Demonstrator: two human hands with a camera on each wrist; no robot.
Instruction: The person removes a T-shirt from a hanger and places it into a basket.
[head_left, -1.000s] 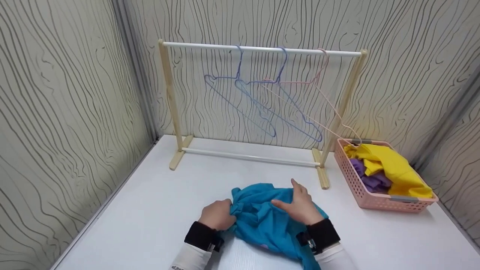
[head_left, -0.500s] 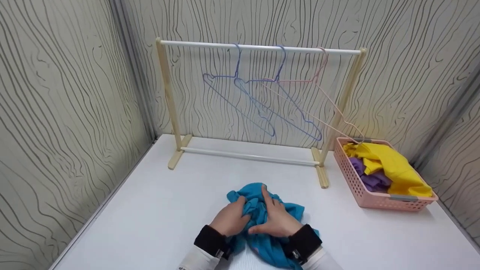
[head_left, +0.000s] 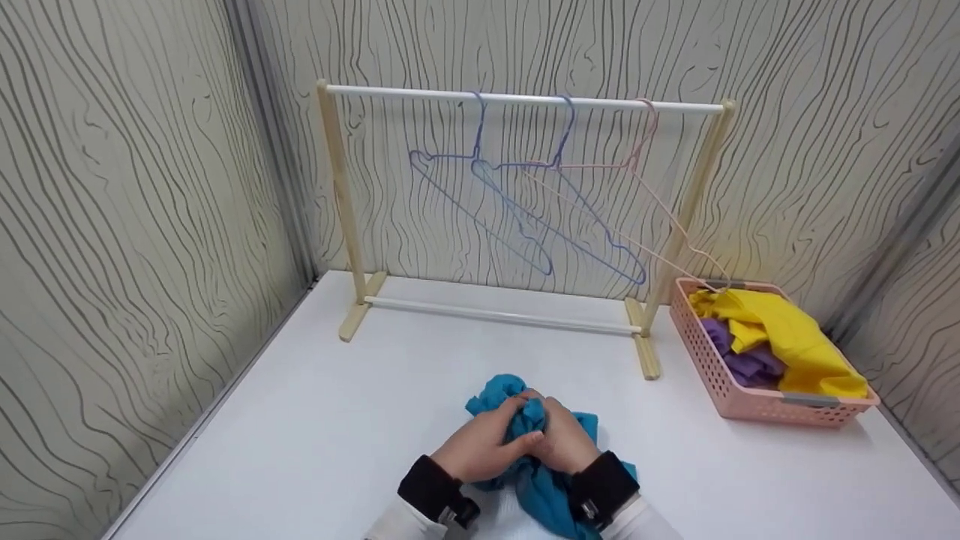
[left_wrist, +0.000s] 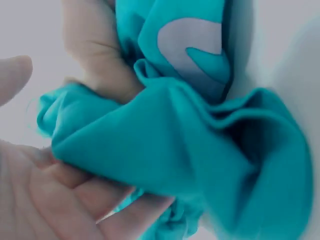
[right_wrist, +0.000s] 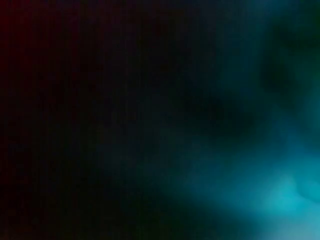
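A crumpled teal garment (head_left: 544,499) lies bunched at the front of the white table, a tuft of it poking up between both hands. My right hand (head_left: 566,442) grips the bunched fabric from the right. On the other side, my left hand (head_left: 480,448) is against it, thumb reaching across toward the right hand. In the left wrist view, the left fingers (left_wrist: 100,200) lie along the underside of a fold while the thumb stands apart from the fabric. A pale grey print (left_wrist: 195,40) shows on the garment there. The right wrist view is nearly black, with a teal blur.
Behind the hands stands a clothes rack (head_left: 525,97) with wooden legs and white bars. Two blue-purple hangers (head_left: 480,214) and a pink hanger (head_left: 667,210) hang from it. To the right, a pink basket (head_left: 787,409) holds yellow cloth (head_left: 780,322) and purple cloth (head_left: 754,365).
The garment has been gathered from a wider spread into a tighter bunch. My right hand has moved left and closed on the fabric, and both hands have come together.
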